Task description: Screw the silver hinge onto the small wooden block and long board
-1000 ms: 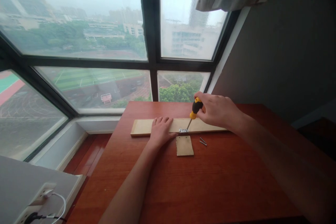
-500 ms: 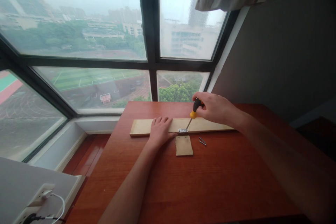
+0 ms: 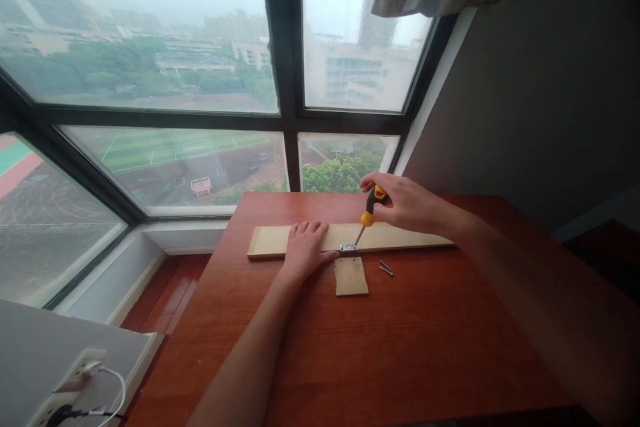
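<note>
A long pale wooden board (image 3: 400, 238) lies across the table. My left hand (image 3: 306, 248) rests flat on it with the fingers spread and the thumb along its near edge. A small silver metal hinge or bracket (image 3: 349, 248) sits on the board's near edge, just right of that thumb. My right hand (image 3: 400, 200) is closed around the black and yellow handle of a screwdriver (image 3: 368, 219). The shaft slants down to the right end of the metal piece. Nearer to me lies a small square wooden piece (image 3: 351, 277) with two small holes along its far edge.
Two loose screws (image 3: 385, 268) lie on the reddish-brown table (image 3: 390, 353), right of the square piece. Large windows (image 3: 345, 163) rise behind the table. At lower left, a wall socket (image 3: 83, 373) holds plugs with a white and a black cord.
My right hand has shifted its fingers on the screwdriver, and more of the handle's yellow end shows. The tip stays at the metal piece. My left hand has not moved.
</note>
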`<move>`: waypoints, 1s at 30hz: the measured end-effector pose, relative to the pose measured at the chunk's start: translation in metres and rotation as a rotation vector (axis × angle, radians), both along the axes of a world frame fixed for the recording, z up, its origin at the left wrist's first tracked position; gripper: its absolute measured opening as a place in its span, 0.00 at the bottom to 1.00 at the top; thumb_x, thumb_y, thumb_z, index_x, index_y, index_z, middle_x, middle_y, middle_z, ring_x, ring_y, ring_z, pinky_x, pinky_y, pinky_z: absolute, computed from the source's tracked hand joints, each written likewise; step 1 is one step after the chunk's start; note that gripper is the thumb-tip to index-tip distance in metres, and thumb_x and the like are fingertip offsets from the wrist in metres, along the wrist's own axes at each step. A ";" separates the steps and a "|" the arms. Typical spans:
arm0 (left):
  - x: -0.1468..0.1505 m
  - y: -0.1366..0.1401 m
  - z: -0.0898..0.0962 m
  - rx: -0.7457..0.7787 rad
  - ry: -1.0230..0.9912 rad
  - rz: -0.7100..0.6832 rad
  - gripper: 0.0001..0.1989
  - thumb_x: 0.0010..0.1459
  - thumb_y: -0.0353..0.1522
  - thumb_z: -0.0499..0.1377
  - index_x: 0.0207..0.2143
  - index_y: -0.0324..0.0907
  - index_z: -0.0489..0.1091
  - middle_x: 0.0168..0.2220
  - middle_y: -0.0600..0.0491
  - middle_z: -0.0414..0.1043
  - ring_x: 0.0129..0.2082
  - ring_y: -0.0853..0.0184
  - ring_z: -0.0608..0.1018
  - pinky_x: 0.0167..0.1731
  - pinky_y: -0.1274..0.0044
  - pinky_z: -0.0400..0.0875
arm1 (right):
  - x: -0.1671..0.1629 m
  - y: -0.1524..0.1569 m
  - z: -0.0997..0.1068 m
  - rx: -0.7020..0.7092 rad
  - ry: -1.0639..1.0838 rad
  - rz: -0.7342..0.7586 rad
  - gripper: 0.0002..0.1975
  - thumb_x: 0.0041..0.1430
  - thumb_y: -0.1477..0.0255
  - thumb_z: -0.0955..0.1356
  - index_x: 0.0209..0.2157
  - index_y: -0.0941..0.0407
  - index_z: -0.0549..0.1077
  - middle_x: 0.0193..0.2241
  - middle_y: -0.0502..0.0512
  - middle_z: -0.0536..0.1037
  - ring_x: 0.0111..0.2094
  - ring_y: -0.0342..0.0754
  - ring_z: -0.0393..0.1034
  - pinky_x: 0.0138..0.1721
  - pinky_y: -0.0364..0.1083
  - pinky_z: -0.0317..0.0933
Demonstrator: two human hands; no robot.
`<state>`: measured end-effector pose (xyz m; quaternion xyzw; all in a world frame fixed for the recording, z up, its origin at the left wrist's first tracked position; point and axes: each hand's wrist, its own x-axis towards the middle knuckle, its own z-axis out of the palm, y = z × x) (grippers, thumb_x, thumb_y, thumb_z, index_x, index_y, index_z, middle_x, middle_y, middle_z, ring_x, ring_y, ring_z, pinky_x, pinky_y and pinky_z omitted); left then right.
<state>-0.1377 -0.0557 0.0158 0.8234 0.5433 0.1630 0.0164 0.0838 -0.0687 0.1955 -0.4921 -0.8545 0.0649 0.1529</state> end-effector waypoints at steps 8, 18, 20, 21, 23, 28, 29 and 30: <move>0.001 0.000 0.001 -0.025 -0.005 0.007 0.31 0.51 0.51 0.61 0.56 0.50 0.64 0.56 0.48 0.67 0.56 0.53 0.64 0.58 0.63 0.52 | -0.011 -0.006 0.005 0.186 -0.415 -0.384 0.24 0.64 0.51 0.57 0.37 0.54 0.73 0.27 0.58 0.77 0.29 0.53 0.71 0.28 0.47 0.54; 0.000 0.000 0.001 0.000 -0.005 -0.006 0.31 0.51 0.50 0.62 0.55 0.48 0.64 0.55 0.48 0.67 0.54 0.53 0.65 0.57 0.64 0.54 | -0.004 -0.004 0.001 0.112 -0.201 -0.166 0.19 0.60 0.64 0.62 0.51 0.53 0.68 0.48 0.57 0.76 0.39 0.52 0.72 0.33 0.46 0.59; 0.000 0.000 0.001 -0.008 -0.006 -0.004 0.31 0.51 0.50 0.62 0.55 0.49 0.64 0.55 0.48 0.67 0.55 0.53 0.65 0.57 0.63 0.54 | -0.007 -0.004 0.000 0.155 -0.274 -0.271 0.18 0.62 0.57 0.60 0.47 0.52 0.71 0.40 0.57 0.78 0.35 0.53 0.72 0.31 0.47 0.58; 0.000 0.000 0.002 -0.014 -0.006 -0.002 0.31 0.51 0.50 0.62 0.55 0.49 0.64 0.56 0.48 0.66 0.55 0.53 0.65 0.57 0.63 0.53 | -0.008 -0.003 -0.001 0.162 -0.293 -0.305 0.19 0.63 0.56 0.60 0.44 0.52 0.72 0.37 0.57 0.79 0.33 0.54 0.72 0.30 0.47 0.57; 0.000 0.000 0.002 -0.025 -0.005 0.003 0.31 0.51 0.50 0.62 0.55 0.50 0.64 0.56 0.48 0.66 0.55 0.53 0.65 0.58 0.63 0.53 | -0.008 -0.002 -0.001 0.154 -0.264 -0.304 0.17 0.63 0.58 0.60 0.44 0.52 0.72 0.35 0.56 0.78 0.33 0.53 0.72 0.31 0.47 0.58; 0.000 0.000 0.000 -0.023 -0.005 0.004 0.32 0.50 0.50 0.63 0.56 0.50 0.64 0.56 0.48 0.66 0.55 0.53 0.65 0.58 0.63 0.53 | 0.000 -0.001 -0.001 -0.007 0.010 0.026 0.20 0.55 0.74 0.65 0.51 0.54 0.67 0.45 0.55 0.77 0.42 0.49 0.71 0.40 0.44 0.62; 0.000 0.000 -0.001 -0.018 -0.004 0.004 0.32 0.50 0.50 0.63 0.56 0.50 0.64 0.56 0.48 0.66 0.55 0.53 0.65 0.58 0.63 0.53 | 0.000 -0.002 0.000 -0.021 0.027 0.053 0.20 0.54 0.75 0.65 0.50 0.55 0.67 0.46 0.56 0.76 0.43 0.49 0.71 0.41 0.44 0.62; 0.000 0.000 -0.001 -0.012 -0.003 0.004 0.32 0.50 0.50 0.63 0.55 0.50 0.64 0.56 0.48 0.66 0.55 0.53 0.65 0.57 0.63 0.53 | 0.000 -0.003 0.000 -0.016 0.019 0.044 0.19 0.55 0.73 0.65 0.49 0.55 0.68 0.47 0.56 0.76 0.44 0.49 0.71 0.41 0.44 0.62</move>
